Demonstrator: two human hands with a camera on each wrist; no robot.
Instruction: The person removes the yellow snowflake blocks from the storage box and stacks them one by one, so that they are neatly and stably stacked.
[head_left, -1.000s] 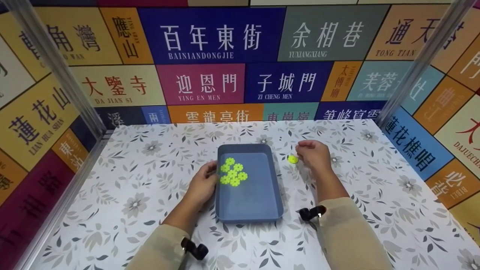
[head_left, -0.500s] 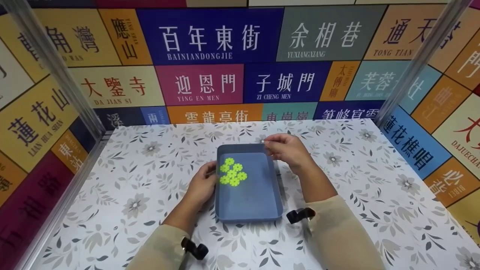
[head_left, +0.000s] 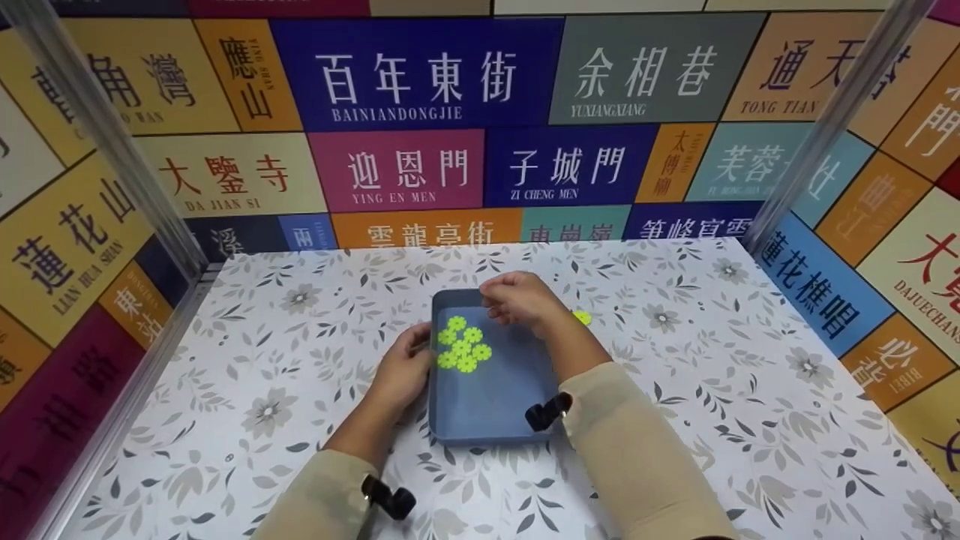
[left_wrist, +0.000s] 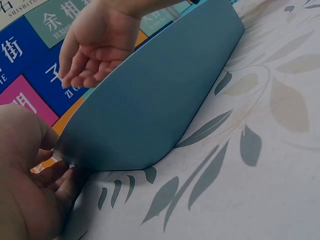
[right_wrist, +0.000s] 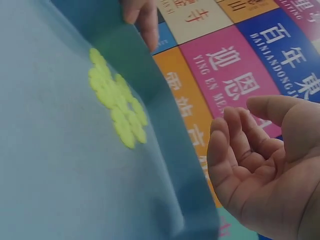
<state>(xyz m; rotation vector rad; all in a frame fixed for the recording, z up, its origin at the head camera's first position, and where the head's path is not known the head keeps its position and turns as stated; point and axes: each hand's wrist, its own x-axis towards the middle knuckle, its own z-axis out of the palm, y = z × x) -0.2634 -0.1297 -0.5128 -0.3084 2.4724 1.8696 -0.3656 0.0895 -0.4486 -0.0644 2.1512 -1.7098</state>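
Grips blue-grey tray (head_left: 487,409) with left hand (head_left: 405,369), hovering loosely curled right hand (head_left: 525,301) above it near yellow-green flower-shaped pieces (head_left: 461,349).

White table (head_left: 225,465), grey floral print; on it 1 blue-grey tray (head_left: 487,409), 1 yellow piece (head_left: 583,318) beside.

A plain beige left sleeve (head_left: 319,495) and a matching right sleeve (head_left: 641,457) are worn; a small black left camera (head_left: 388,497) and right camera (head_left: 546,412) are mounted on them.
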